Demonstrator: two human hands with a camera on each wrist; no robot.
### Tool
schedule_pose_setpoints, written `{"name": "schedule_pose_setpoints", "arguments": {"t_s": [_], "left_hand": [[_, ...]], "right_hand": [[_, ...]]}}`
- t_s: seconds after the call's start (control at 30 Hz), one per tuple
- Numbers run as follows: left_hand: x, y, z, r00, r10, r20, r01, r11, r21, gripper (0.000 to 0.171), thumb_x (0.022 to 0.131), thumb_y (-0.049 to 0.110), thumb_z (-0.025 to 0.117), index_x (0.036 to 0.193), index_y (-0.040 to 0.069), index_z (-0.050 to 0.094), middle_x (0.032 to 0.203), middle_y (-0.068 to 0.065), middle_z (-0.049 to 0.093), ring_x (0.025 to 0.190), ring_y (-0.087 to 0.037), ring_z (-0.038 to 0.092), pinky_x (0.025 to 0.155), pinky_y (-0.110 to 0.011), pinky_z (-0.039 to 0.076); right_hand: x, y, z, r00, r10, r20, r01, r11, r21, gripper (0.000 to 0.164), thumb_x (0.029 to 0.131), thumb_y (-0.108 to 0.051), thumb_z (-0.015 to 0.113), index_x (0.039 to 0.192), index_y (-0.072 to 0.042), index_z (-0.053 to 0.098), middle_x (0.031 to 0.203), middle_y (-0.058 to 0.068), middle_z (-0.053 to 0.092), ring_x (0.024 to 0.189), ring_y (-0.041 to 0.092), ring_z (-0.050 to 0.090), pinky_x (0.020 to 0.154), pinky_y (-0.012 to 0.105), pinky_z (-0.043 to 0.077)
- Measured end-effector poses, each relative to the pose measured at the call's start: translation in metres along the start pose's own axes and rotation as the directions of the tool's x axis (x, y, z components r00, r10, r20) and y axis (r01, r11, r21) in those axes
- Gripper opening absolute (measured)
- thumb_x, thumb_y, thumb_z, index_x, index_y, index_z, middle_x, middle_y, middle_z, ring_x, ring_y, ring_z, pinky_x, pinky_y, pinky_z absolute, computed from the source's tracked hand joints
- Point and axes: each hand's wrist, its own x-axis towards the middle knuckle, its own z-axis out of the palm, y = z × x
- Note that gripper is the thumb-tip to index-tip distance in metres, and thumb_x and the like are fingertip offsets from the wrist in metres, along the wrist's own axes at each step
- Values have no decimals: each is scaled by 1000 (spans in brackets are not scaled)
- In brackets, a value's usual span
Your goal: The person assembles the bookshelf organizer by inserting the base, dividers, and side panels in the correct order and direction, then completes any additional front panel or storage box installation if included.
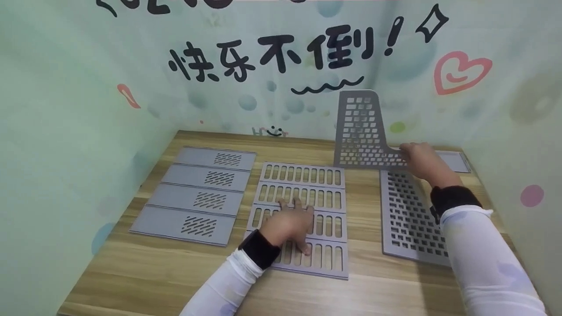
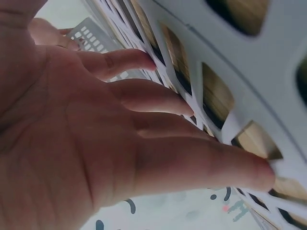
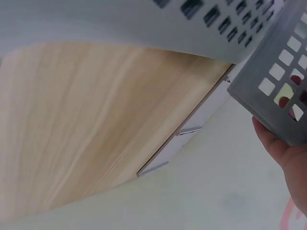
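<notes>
My right hand (image 1: 423, 162) grips the lower right arm of a grey L-shaped perforated panel (image 1: 381, 140), which stands raised near the table's back edge. In the right wrist view the thumb of that hand (image 3: 297, 175) is on one side of the panel (image 3: 254, 98), and fingertips show through its holes. Fingers spread, my left hand (image 1: 287, 224) rests on a grey slotted panel (image 1: 322, 241) lying in several rows. The left wrist view shows its fingertips touching the slotted surface (image 2: 230, 52). Another perforated panel (image 1: 415, 219) lies below the right hand, partly hidden by the right arm.
Several grey panels with slanted slits (image 1: 189, 193) lie in a column at the left of the wooden table (image 1: 127, 267). A flat light-grey piece (image 1: 454, 161) lies at the back right corner. Printed fabric walls (image 1: 246, 105) enclose the back and sides.
</notes>
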Motion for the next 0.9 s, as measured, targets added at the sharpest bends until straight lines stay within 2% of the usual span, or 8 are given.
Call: {"name": "schedule_pose_setpoints", "arguments": {"t_s": [0.1,0.27,0.33,0.47,0.53,0.77,0.9], "left_hand": [[2,-2,1,1000,13,1,-13,1000,-25,130,70,46,96,171,14,20,176,-31,4,156,-69,3,108,-89,32],[7,-11,0,998,60,-23,-60,998,13,121,71,48,96,166,7,32,174,-34,12,163,-55,7,125,-81,17],[9,-15,-1,998,62,-22,-63,998,-2,120,72,47,96,166,8,32,174,-34,10,163,-55,5,124,-82,14],[10,-17,-1,999,37,4,-37,998,-50,128,73,47,95,171,12,20,175,-33,-1,159,-64,0,114,-90,21],[9,-17,-1,999,33,17,-33,998,-46,129,74,48,94,172,13,17,175,-33,-3,157,-67,-1,111,-91,22],[5,-18,1,999,45,29,-44,998,-34,128,76,47,93,172,16,15,176,-30,-5,156,-68,-1,114,-89,23],[4,-16,0,997,72,36,-71,997,-16,126,77,44,93,173,20,15,177,-26,-5,160,-61,-2,120,-83,22]], "right_hand": [[2,-1,3,1000,-14,-13,13,999,-29,33,107,4,48,137,7,60,125,34,68,121,52,61,107,69,49],[7,-9,8,999,-34,8,34,999,-9,31,108,4,47,135,5,61,125,32,68,123,51,62,108,67,49],[8,-12,9,999,-41,3,41,999,-6,30,109,3,47,135,5,61,125,32,68,123,51,61,109,68,49],[11,-12,12,998,-50,-24,50,999,10,31,108,1,48,136,5,61,126,32,68,123,51,59,109,69,48],[12,-11,14,998,-59,-28,59,998,27,31,108,1,49,136,5,62,127,31,68,121,50,58,108,69,48],[20,-16,20,993,-107,-43,110,992,65,26,108,-4,53,129,4,66,119,27,71,113,44,63,105,65,50],[29,-37,29,991,-119,-54,122,990,67,19,108,-7,55,121,1,68,109,23,73,105,41,67,98,62,55]]}}
